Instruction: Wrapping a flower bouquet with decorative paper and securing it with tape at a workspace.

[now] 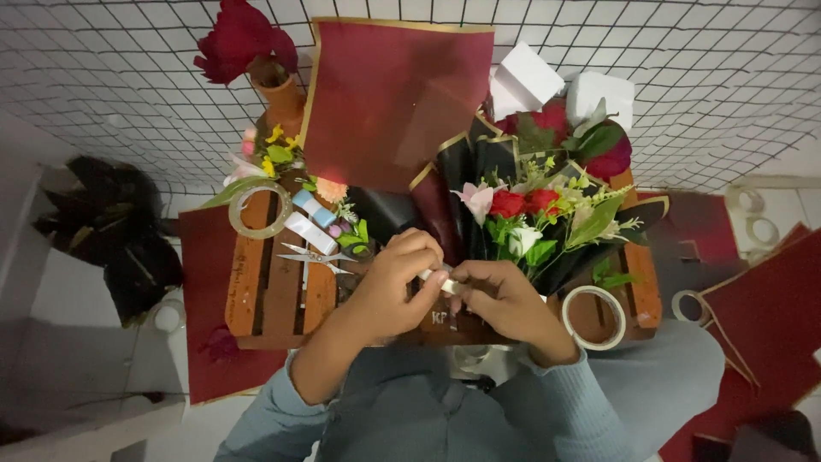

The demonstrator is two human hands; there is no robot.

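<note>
Both hands meet low on the wooden crate [274, 299]: the left hand [389, 287] and right hand [505, 299] pinch a small whitish strip of tape [445, 282], fingers curled shut, just beside the black-wrapped bouquet [522, 218].

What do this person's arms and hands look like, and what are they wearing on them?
Both arms wear long sleeves of soft, muted blue-grey fabric. The left sleeve is pushed up the forearm; the right sleeve reaches the wrist. The left hand and right hand are bare: no gloves, rings or watch show.
</note>
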